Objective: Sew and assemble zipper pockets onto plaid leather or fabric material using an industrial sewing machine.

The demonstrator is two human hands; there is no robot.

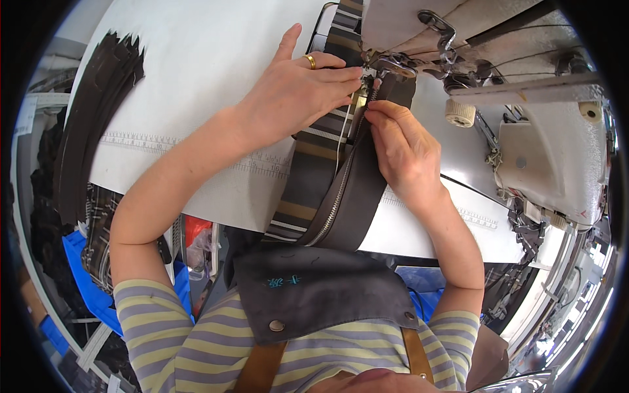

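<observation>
Under the presser foot area of a sewing machine point(393, 67) runs a striped fabric strip point(304, 177) in dark grey, brown and white. Along its right side lies a metal-toothed zipper point(333, 213) on dark tape, with a plain dark brown fabric strip point(363, 203) beside it. My left hand point(298, 95), with a ring on one finger, rests flat on the striped fabric, its fingers stretched toward the needle area and the thumb apart. Just below the foot, my right hand point(407, 147) pinches the zipper's edge between thumb and fingers. The needle tip cannot be made out.
The machine's white body point(550, 157) and a ribbed knob point(460, 112) stand at the right. A stack of dark strips point(98, 111) hangs over the left side of the white table point(190, 78), which bears ruler markings point(262, 165). Below is a blue bin point(92, 281).
</observation>
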